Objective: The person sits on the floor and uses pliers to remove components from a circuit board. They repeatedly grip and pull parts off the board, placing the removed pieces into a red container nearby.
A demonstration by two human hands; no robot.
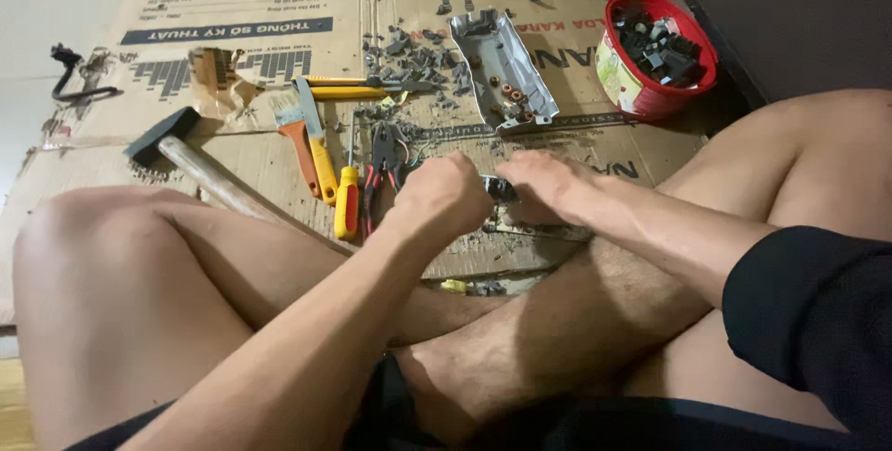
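I sit cross-legged on flattened cardboard (260, 149). My left hand (441, 196) is closed in a fist around a small dark part (499, 188), and my right hand (548, 183) grips the same part from the other side. Most of the part is hidden by my fingers. Both hands hover just above the cardboard, in front of my shins. Red-handled pliers (383, 168) and a yellow-handled screwdriver (347, 196) lie just left of my left hand.
A hammer (186, 158), a paintbrush (295, 130), a yellow utility knife (319, 149) and another yellow tool (348, 89) lie to the left. A grey metal tray with copper rings (502, 70), scattered dark fragments (413, 56) and a red bowl of dark pieces (655, 52) sit beyond my hands.
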